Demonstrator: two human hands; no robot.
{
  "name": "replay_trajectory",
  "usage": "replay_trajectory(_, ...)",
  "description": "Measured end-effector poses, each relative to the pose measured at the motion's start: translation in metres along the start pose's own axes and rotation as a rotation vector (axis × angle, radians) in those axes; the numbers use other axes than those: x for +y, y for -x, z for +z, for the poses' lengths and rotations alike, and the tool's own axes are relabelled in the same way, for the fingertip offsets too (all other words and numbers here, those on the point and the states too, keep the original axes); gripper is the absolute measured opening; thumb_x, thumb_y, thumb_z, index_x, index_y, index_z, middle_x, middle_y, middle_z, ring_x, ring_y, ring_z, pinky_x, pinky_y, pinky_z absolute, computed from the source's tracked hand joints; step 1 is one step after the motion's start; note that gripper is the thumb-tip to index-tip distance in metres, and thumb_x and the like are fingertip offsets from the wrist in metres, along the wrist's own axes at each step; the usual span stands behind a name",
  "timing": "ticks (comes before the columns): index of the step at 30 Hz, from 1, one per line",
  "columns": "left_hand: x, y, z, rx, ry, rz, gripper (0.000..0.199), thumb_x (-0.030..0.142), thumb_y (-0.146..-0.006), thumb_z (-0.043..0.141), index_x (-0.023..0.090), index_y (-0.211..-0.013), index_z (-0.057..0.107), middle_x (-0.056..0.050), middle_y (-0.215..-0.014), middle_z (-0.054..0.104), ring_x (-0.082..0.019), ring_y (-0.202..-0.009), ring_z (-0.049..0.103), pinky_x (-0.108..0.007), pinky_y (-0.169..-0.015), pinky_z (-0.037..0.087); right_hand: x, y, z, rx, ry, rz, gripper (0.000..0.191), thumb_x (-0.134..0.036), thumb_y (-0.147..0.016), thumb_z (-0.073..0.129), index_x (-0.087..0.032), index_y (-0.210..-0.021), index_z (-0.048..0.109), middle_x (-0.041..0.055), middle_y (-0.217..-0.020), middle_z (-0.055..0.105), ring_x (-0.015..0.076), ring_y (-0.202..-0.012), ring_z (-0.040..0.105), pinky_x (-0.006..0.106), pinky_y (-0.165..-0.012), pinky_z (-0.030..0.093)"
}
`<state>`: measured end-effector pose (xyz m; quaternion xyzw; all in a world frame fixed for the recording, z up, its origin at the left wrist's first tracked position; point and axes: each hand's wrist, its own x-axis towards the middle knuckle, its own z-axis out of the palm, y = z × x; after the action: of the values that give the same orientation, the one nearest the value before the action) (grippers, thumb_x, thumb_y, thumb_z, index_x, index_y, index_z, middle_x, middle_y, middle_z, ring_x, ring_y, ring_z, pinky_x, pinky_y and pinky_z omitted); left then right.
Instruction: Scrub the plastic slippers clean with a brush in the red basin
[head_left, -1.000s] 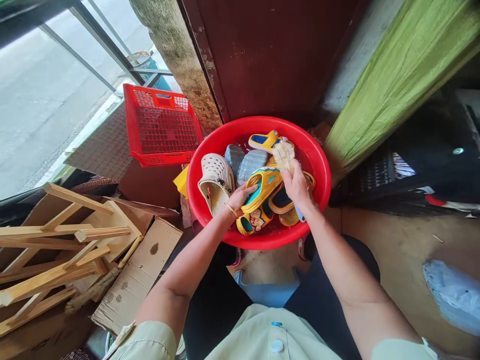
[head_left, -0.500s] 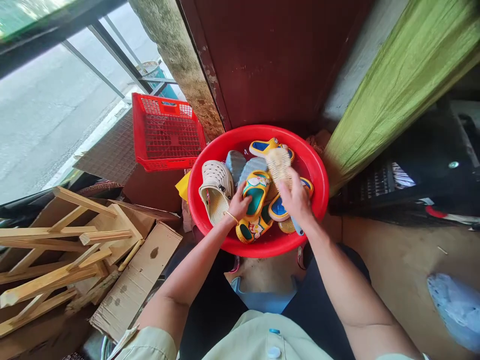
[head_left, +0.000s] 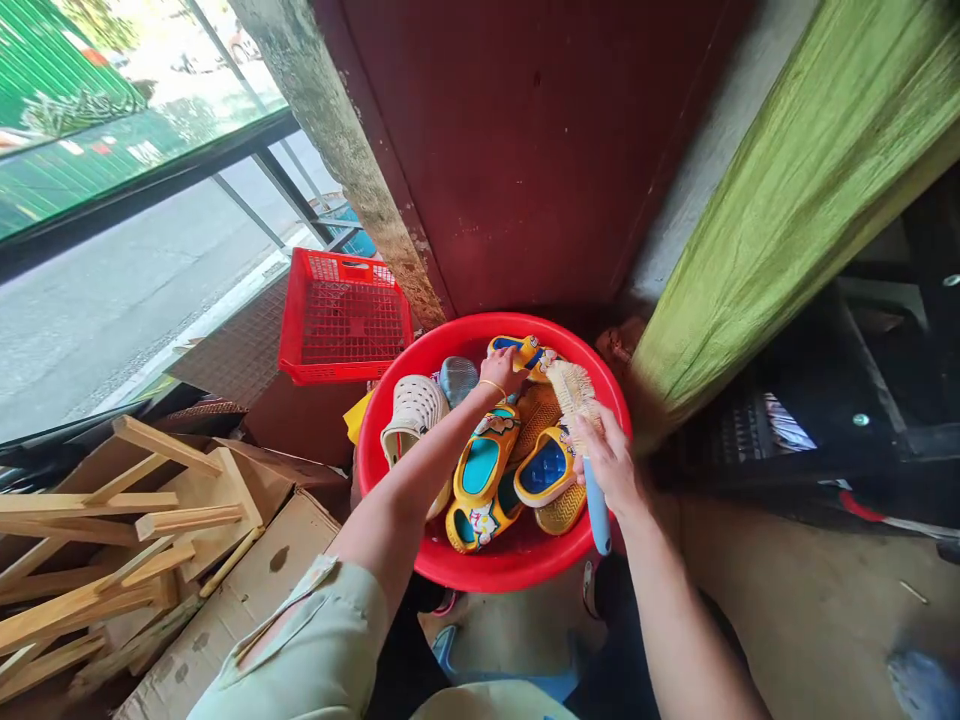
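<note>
The right hand (head_left: 611, 462) is clenched tight around the blue handle of a scrub brush (head_left: 574, 395). Its pale bristles stick up past the fingers, right by a yellow slipper with a blue inside (head_left: 544, 468). The left hand (head_left: 501, 372) reaches across a red basin (head_left: 480, 572) to the far side, beside a grey clog (head_left: 458, 380). It seems to rest on a slipper there, but the view is poor, so I cannot tell if its grip holds anything. The left arm now lies over the basin and hides part of a white clog (head_left: 414, 420). A moment ago, that hand sat lower, on a slipper in the middle, and the arm did not cover the clog. A yellow slipper with a green inside (head_left: 478, 465) lies near the arm. A red crate (head_left: 345, 320) sits past the basin, and wooden slats (head_left: 112, 540) lie on cardboard (head_left: 240, 590).
</note>
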<state>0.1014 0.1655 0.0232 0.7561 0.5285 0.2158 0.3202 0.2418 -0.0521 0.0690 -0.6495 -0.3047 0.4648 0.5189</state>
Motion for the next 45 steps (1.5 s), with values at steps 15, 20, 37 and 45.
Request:
replay_trajectory(15,0.028,-0.002,-0.054,0.050,-0.139,0.152,0.020,0.031,-0.078,0.076,0.021,-0.081,0.060,-0.010,-0.091,0.070,-0.032,-0.106,0.063,-0.038,-0.100,0.037,0.001,-0.002,-0.001,0.024,0.038,-0.062,0.083,-0.072,-0.081,0.063,-0.025,-0.148,0.049,0.0006,-0.085,0.070,0.0117,-0.047,0.058,0.023,-0.036,0.050)
replay_trajectory(20,0.038,0.066,-0.084,0.056,0.129,-0.011,0.039,0.036,-0.067,0.087,0.021,-0.066,0.052,-0.002,-0.067,0.058,-0.023,-0.081,0.061,-0.028,-0.068,0.037,-0.003,0.010,0.009,0.051,0.131,-0.187,0.079,-0.070,-0.088,0.055,-0.022,-0.150,0.046,0.0045,-0.093,0.072,0.0141,-0.051,0.062,0.025,-0.040,0.052)
replay_trajectory(37,0.002,0.207,-0.072,-0.224,1.230,-0.606,0.032,0.039,-0.073,0.086,0.015,-0.086,0.069,0.002,-0.063,0.062,-0.005,-0.042,0.045,-0.015,-0.035,0.029,0.023,0.033,0.050,0.068,0.564,-0.558,0.060,-0.038,-0.096,0.052,-0.013,-0.150,0.044,0.0186,-0.142,0.064,0.0288,-0.131,0.062,0.044,-0.111,0.051)
replay_trajectory(45,-0.021,0.204,-0.037,-0.216,1.203,-0.547,0.035,0.031,-0.069,0.087,0.016,-0.097,0.073,-0.004,-0.082,0.077,-0.020,-0.078,0.073,-0.028,-0.073,0.058,0.048,0.048,0.069,-0.035,0.636,-0.415,0.054,-0.037,-0.097,0.052,-0.020,-0.148,0.049,0.0123,-0.123,0.075,0.0281,-0.113,0.072,0.041,-0.096,0.058)
